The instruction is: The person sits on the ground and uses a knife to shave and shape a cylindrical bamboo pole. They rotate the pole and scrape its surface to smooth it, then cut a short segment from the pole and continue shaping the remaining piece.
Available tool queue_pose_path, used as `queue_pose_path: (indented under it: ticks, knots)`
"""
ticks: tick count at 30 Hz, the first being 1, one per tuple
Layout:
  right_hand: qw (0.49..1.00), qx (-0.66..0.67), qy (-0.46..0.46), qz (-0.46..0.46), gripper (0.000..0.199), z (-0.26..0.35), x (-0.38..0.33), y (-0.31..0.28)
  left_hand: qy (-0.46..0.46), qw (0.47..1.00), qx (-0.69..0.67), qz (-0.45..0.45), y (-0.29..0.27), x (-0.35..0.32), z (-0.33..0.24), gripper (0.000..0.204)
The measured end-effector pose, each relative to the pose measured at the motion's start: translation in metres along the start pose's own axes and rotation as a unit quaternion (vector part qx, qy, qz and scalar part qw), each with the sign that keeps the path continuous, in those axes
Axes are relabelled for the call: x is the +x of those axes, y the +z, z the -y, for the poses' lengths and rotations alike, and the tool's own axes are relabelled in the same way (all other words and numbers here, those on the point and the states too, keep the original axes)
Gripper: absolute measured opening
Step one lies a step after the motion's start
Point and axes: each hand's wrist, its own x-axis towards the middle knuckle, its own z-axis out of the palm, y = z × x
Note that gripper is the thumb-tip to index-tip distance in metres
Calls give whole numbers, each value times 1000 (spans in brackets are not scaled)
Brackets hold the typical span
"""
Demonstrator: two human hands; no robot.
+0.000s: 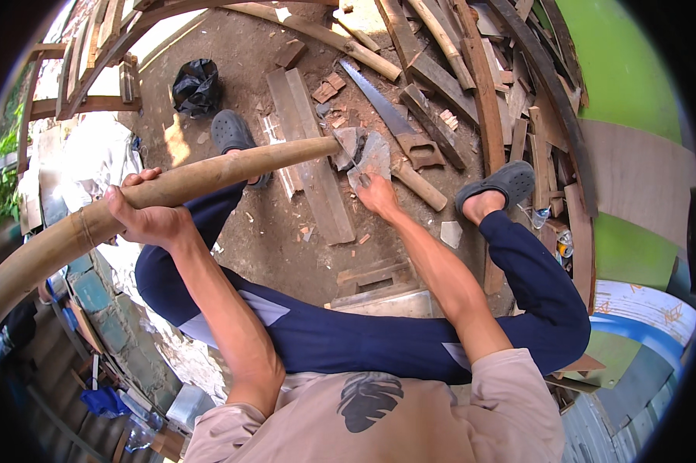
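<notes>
The left hand (149, 217), in the left middle of the frame, is closed around a thick bamboo pole (170, 189), fingers wrapped over its top and thumb underneath. The right hand (377, 193), just right of centre, is closed on the handle of a small blade (356, 163) whose metal points up and left toward the pole's cut end; how tightly the fingers grip cannot be made out.

The pole runs from the lower left edge of the frame up and rightward to the upper centre, where its far end rests against two grey stones (363, 153) lying on the dirt. The blade lies across the gap between these stones, just beside the pole's tip.

Nearest the camera, at the bottom, are a pale shirt with a dark leaf print and the person's legs in dark blue trousers (348, 339), knees spread wide. The right foot in a grey sandal (502, 184) rests right of the right hand; the left foot in a matching sandal (232, 133) sits behind the pole, upper left of centre.

Between the feet a flat plank (317, 177) lies on the ground, running under the pole. Just beyond the stones a handsaw (394, 123) lies slantwise, handle toward the lower right. Farther off, a black plastic bag (197, 86) sits at upper left, and stacked timber offcuts (471, 69) fill the upper right.
</notes>
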Motion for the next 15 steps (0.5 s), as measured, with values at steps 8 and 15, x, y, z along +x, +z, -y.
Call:
queue_pose_path:
  ticks: [8, 15]
  knots:
    - [999, -32, 33, 29, 41, 12, -7, 1, 17, 999, -35, -28, -5, -1, 2, 33]
    - [940, 282, 141, 130, 24, 18, 2, -8, -5, 998, -69, -14, -12, 4, 7, 34]
